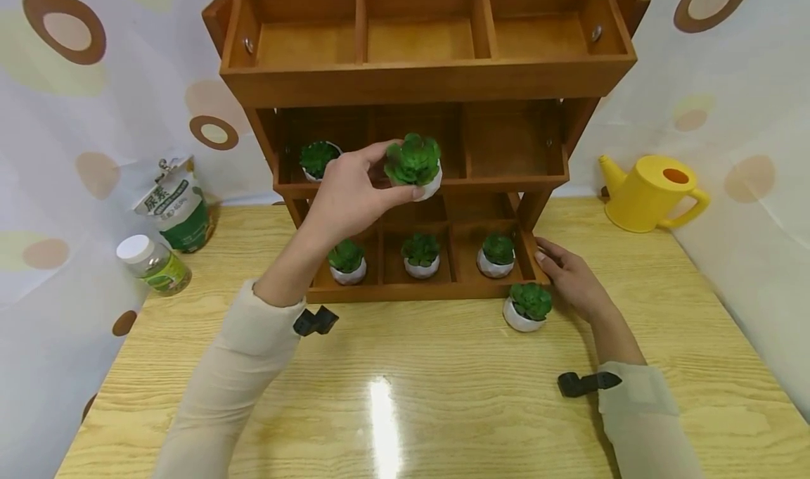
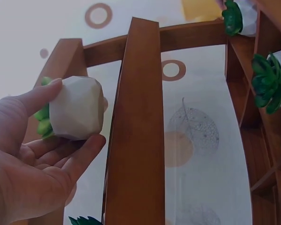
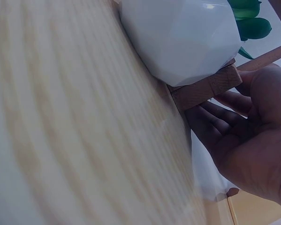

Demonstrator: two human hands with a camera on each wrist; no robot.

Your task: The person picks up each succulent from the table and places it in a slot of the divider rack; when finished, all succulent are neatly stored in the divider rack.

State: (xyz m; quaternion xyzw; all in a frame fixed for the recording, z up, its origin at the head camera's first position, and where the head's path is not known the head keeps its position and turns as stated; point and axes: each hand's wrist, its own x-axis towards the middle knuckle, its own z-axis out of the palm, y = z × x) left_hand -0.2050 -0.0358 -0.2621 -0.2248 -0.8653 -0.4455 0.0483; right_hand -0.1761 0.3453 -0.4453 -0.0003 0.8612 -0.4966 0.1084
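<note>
My left hand (image 1: 354, 194) holds a small potted succulent (image 1: 414, 161) in front of the middle tier of a brown wooden shelf (image 1: 430, 84). Thumb and fingers grip its white faceted pot (image 2: 77, 108), which lies sideways in the left wrist view. At the shelf's lower right corner, my right hand (image 1: 569, 275) rests its fingertips against the outer side of the side board (image 3: 208, 88). Beside that hand, another potted succulent (image 1: 526, 307) stands on the table before the bottom tier. Each bottom compartment holds one succulent, such as the middle one (image 1: 420, 255).
One succulent (image 1: 318, 160) sits in the middle tier's left compartment. The top tier's three compartments show bare wood. A yellow watering can (image 1: 652, 192) stands at right on the wooden table (image 1: 468, 394). A white-capped jar (image 1: 155, 264) and a green-and-white bag (image 1: 180, 212) stand at left.
</note>
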